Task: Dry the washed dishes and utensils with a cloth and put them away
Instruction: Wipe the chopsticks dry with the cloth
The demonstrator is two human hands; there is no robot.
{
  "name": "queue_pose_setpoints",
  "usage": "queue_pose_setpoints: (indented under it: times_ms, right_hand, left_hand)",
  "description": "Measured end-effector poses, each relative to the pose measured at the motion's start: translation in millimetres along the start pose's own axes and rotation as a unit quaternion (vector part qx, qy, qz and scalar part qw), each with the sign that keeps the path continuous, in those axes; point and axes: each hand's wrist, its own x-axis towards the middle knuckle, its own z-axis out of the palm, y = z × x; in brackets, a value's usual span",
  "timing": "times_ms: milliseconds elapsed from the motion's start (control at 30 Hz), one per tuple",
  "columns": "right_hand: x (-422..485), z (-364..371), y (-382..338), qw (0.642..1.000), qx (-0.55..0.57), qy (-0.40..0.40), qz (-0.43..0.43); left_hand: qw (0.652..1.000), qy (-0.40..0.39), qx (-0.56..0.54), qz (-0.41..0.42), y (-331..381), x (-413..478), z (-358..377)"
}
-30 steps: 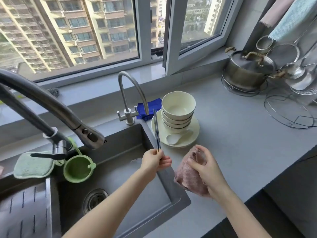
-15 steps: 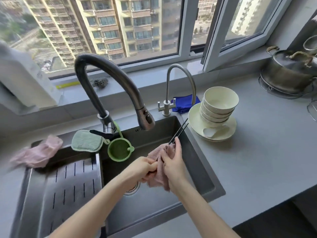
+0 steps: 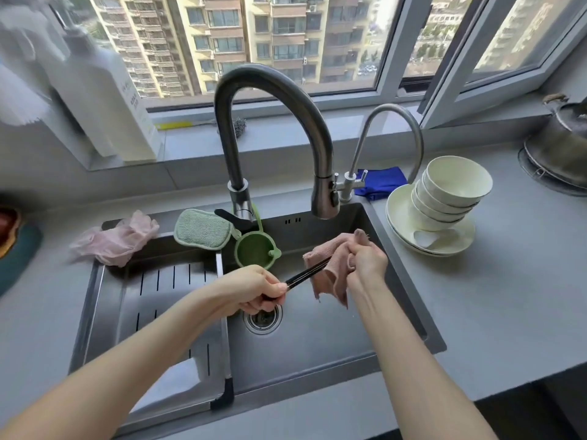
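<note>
Change since half a second ago: your hands were bunched together in the cloth with the chopstick tips poking out past the right hand; now your left hand (image 3: 254, 290) sits apart to the lower left, a bare stretch of shaft shows between the hands, and the tips are buried in the cloth. Item: chopsticks (image 3: 306, 274), one pair, dark, slim, straight, lying side by side. Location: in the air over the sink (image 3: 317, 360), above the drain, clear of the steel. Axis: long axis runs diagonally from lower left to upper right, tilted slightly upward, far end aimed toward the stack of bowls (image 3: 454, 192). Left hand: fingers and thumb curled tight round the near end of the chopsticks. Right hand (image 3: 365, 258): fist closed round the pink cloth (image 3: 330, 271), which wraps the far end of the chopsticks and hangs in loose folds below. On the desk (image 3: 508, 281) to the right: bowls stacked on a pale plate (image 3: 400, 214), a white spoon (image 3: 425, 238) lying on the plate beside them. Behind the hands: tall faucet (image 3: 270, 87).
</note>
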Motion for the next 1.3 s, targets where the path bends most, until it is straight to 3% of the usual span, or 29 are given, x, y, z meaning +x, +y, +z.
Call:
queue_pose_setpoints:
  times_ms: [100,200,367,467,633,800,1033,1167,1300]
  right_hand:
    - [13.9,-7.7,-15.5,0.999,0.007,0.022,-0.023]
    - [2.2,-15.5,-16.2,0.999,0.026,-0.009,-0.032]
    - [-38.5,-15.8,16.9,0.991,0.068,-0.111,0.039]
    - [-63.0,1.2,49.3,0.981,-0.019,-0.192,0.033]
    - [-71.9,18.2,59.7,0.986,-0.047,-0.160,0.031]
    - [-30.5,2.8,15.3,0.999,0.012,-0.052,0.002]
    - [14.0,-35.2,-31.2,0.997,0.051,0.017,-0.057]
    - [-20.1,-34.4,-17.0,0.994,0.069,-0.088,0.003]
    - [-59.9,-11.2,11.3,0.973,0.074,-0.206,0.070]
  left_hand:
    - [1.000,0.015,0.013,-0.002,-12.2,-11.7,-11.4]
    - [0.998,0.049,-0.038,0.007,-27.8,-13.4,-9.1]
    - [0.984,0.090,-0.152,0.031,-38.3,-0.7,1.2]
    - [0.987,0.072,-0.133,0.046,-29.0,7.1,16.9]
    - [0.992,0.042,-0.115,0.034,-15.3,13.9,26.4]
    - [0.992,-0.043,-0.120,0.003,-25.4,-2.9,9.7]
    - [0.992,0.007,-0.125,0.028,-35.3,-12.9,-9.9]
    - [0.987,0.077,-0.131,0.053,-35.0,-3.3,-8.8]
    - [0.985,0.084,-0.140,0.058,-27.3,11.0,11.0]
